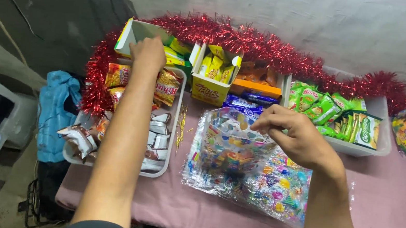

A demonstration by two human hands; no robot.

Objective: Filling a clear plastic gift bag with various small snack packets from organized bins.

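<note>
left hand [148, 53]: fingers curled, reaching into open green-and-white cardboard box [142, 35], grip hidden | right hand [292, 133]: pinching rim of clear confetti-printed plastic bag [231, 141], upright on pink-clothed table [383, 216] | white snack tray [172, 125] just left

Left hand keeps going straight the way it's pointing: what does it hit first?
Likely the open white and green carton at the back; the left hand is already at its mouth. Depth is unclear; red tinsel lies behind.
</note>
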